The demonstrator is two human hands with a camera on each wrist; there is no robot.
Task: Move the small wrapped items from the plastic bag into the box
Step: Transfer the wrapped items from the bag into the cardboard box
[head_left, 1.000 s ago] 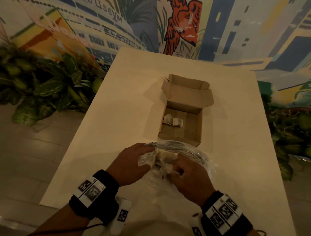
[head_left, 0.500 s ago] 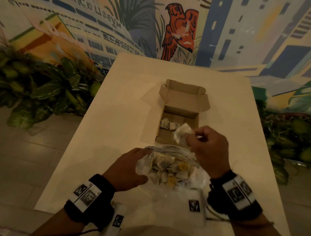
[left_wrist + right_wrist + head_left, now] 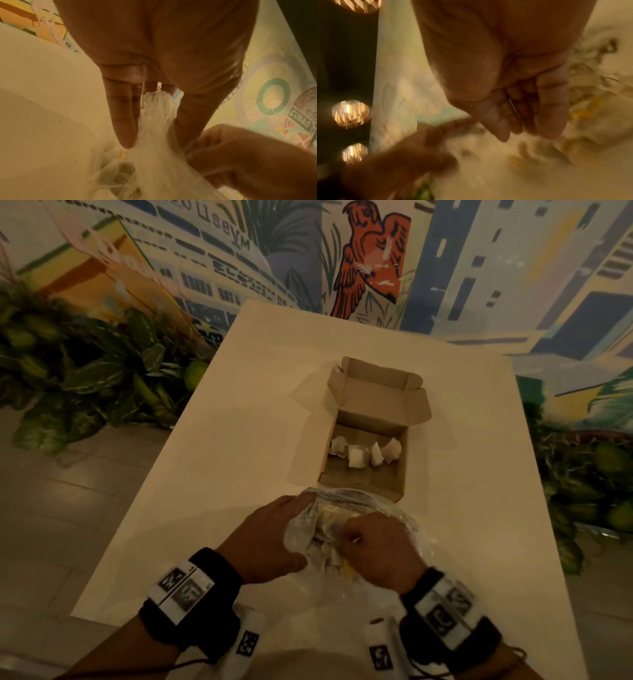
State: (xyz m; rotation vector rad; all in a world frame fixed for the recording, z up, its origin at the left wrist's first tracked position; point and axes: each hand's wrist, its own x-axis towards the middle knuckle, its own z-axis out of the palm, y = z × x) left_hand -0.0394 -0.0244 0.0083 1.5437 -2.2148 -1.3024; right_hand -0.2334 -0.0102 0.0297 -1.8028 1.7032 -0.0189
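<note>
Now four small white wrapped items (image 3: 363,451) lie in the open brown cardboard box (image 3: 373,474) at frame centre, against two a second ago. Left hand (image 3: 265,537) pinches the clear plastic bag (image 3: 317,506) below it; right hand (image 3: 378,554) is inside again, grip unclear.

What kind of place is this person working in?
Probably a decorated indoor space such as a café or lobby, though that is a guess: a painted mural with a red bird covers the wall, leafy plants flank a plain table, and the floor is tiled.
</note>
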